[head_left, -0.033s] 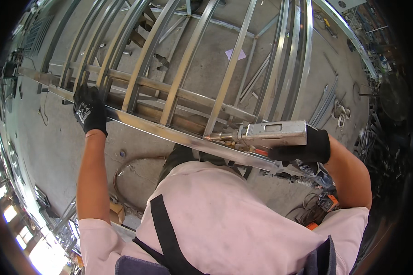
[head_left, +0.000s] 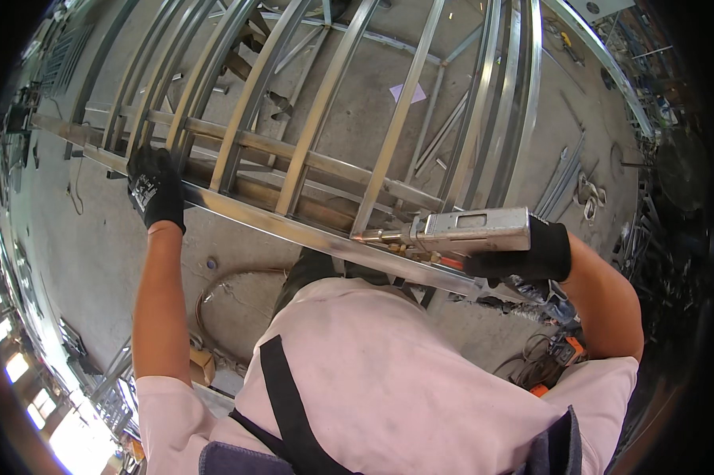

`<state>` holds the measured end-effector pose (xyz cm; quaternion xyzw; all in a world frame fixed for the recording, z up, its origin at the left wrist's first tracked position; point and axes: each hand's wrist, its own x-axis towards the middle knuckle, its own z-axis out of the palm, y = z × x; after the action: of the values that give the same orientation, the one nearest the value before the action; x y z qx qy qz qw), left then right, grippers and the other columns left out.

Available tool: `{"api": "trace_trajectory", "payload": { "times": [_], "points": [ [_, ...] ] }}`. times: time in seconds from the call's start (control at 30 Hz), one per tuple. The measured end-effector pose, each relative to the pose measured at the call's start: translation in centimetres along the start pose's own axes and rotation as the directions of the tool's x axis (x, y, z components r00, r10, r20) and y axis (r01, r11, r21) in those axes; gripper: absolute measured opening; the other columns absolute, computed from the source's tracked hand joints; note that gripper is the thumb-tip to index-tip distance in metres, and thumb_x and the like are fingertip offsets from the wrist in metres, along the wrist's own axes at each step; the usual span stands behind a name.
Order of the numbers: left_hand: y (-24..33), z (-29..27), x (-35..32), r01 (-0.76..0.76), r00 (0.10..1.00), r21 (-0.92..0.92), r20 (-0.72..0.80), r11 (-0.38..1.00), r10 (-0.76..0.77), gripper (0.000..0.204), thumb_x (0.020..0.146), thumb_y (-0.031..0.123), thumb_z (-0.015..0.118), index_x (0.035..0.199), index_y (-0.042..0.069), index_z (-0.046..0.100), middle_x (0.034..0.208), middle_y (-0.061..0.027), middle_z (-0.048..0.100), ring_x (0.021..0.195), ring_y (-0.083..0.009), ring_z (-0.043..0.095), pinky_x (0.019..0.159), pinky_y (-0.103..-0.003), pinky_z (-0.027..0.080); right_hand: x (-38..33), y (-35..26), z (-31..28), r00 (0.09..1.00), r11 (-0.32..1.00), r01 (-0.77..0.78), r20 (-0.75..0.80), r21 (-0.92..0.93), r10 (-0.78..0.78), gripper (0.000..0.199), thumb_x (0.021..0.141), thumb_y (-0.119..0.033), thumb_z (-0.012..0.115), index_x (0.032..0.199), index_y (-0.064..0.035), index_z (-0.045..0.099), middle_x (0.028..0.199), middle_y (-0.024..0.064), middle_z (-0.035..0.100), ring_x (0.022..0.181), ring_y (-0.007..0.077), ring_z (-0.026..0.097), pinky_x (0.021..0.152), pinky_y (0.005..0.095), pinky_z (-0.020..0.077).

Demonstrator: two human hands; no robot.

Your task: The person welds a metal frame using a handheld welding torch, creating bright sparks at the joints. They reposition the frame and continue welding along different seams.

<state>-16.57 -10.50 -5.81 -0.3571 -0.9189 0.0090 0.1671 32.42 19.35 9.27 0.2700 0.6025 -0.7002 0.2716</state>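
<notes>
A frame of square metal tubes (head_left: 277, 229) stretches across in front of me, with several long bars running away from its near rail. My left hand (head_left: 156, 188), in a black glove, is closed over that rail towards the left, beside the foot of a bar. In my right hand (head_left: 540, 255), also gloved in black, is a silver handheld welding gun (head_left: 476, 229). Its copper-coloured nozzle (head_left: 366, 236) points left, with the tip at the corner where one bar (head_left: 384, 170) meets the near rail. The fingers of my right hand are partly hidden under the gun's body.
A hose (head_left: 202, 305) curls on the floor beside my legs. To the right lie loose metal bars (head_left: 561, 178) and metal clamp-like pieces (head_left: 590, 194). An orange-and-black tool (head_left: 567, 348) with cables lies below my right arm. A pale sheet (head_left: 407, 93) rests under the frame.
</notes>
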Motion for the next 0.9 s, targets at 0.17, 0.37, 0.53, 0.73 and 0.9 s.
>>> {"api": "trace_trajectory", "payload": {
  "times": [0.17, 0.37, 0.53, 0.73, 0.9],
  "points": [
    [0.7, -0.4, -0.3, 0.091, 0.993, -0.068, -0.072, 0.994, -0.096, 0.04, 0.101, 0.029, 0.053, 0.126, 0.001, 0.066, 0.131, -0.0199, 0.064, 0.126, -0.0368, 0.058, 0.108, -0.046, 0.045, 0.6, -0.2, -0.5, 0.988, 0.981, 0.157, 0.022, -0.112, -0.156, 0.049, 0.097, -0.023, 0.074, 0.14, -0.0051, 0.06, 0.102, 0.0011, 0.071, 0.076, 0.0069, 0.057, 0.067, 0.0252, 0.0513],
    [1.6, -1.4, -0.4, 0.188, 0.974, -0.127, -0.1, 0.974, -0.201, 0.041, 0.101, 0.029, 0.054, 0.127, 0.001, 0.066, 0.128, -0.0203, 0.065, 0.123, -0.0372, 0.059, 0.107, -0.047, 0.047, 0.4, -0.7, -0.9, 0.997, 0.992, 0.076, 0.036, -0.097, -0.073, 0.051, 0.096, -0.026, 0.075, 0.139, -0.0039, 0.06, 0.105, 0.0017, 0.07, 0.079, 0.0072, 0.058, 0.069, 0.0257, 0.0519],
    [1.7, -1.4, -0.4, 0.211, 0.969, -0.138, -0.097, 0.968, -0.226, 0.041, 0.101, 0.029, 0.053, 0.128, 0.001, 0.066, 0.128, -0.0204, 0.065, 0.124, -0.0371, 0.059, 0.107, -0.047, 0.047, 0.2, 0.1, -1.1, 0.998, 0.999, -0.031, 0.047, 0.042, 0.029, 0.056, 0.095, -0.028, 0.076, 0.141, -0.0032, 0.057, 0.102, 0.0018, 0.069, 0.08, 0.008, 0.058, 0.07, 0.0261, 0.0519],
    [1.9, -1.7, -0.4, 0.246, 0.963, -0.15, -0.076, 0.958, -0.259, 0.042, 0.1, 0.028, 0.051, 0.129, 0.0, 0.065, 0.13, -0.0207, 0.064, 0.125, -0.0373, 0.058, 0.108, -0.047, 0.046, 0.6, 0.7, -1.1, 0.996, 0.999, 0.048, 0.073, -0.024, -0.046, 0.05, 0.099, -0.018, 0.07, 0.144, -0.0011, 0.057, 0.125, 0.0112, 0.069, 0.094, 0.0149, 0.063, 0.084, 0.0296, 0.0551],
    [2.1, -2.0, -0.4, 0.264, 0.956, -0.187, -0.08, 0.946, -0.282, 0.042, 0.1, 0.028, 0.051, 0.13, 0.0, 0.065, 0.131, -0.0205, 0.063, 0.126, -0.0374, 0.058, 0.108, -0.047, 0.046, 0.2, 0.5, -1.1, 0.997, 0.999, -0.04, 0.063, -0.015, 0.041, 0.048, 0.1, -0.018, 0.07, 0.144, -0.0014, 0.058, 0.125, 0.011, 0.069, 0.095, 0.0144, 0.064, 0.084, 0.0295, 0.0552]
  ]
}}
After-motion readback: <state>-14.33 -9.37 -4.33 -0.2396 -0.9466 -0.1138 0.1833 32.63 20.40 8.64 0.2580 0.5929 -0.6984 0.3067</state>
